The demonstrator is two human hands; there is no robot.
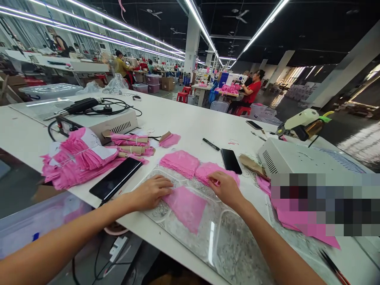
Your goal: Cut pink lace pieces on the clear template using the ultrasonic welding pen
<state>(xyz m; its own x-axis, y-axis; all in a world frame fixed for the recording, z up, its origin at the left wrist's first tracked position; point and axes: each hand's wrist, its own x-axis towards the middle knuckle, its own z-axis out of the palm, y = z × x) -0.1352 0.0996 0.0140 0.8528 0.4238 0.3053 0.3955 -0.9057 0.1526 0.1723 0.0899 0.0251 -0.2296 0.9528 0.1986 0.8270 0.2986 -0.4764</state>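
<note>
A single pink fabric piece (187, 208) lies flat on a glossy marble-patterned tile (234, 237). My left hand (152, 192) rests at its upper left corner, fingers stretched out and lying low. Behind the piece are two neat stacks of pink fabric pieces side by side, the left stack (179, 163) and the right stack (204, 171). My right hand (224, 188) is at the front of the right stack, thumb and index finger curled together in a pinch at its edge. The fingertips partly hide what they grip there.
Tied pink bundles (80, 156) and a dark tablet-like slab (115, 179) lie left. A phone (231, 161) and a marker (211, 144) lie beyond the stacks. A soldering-iron-like tool (80, 106) tops a metal box at left. Tweezers (334, 265) are at lower right. Co-workers sit farther off.
</note>
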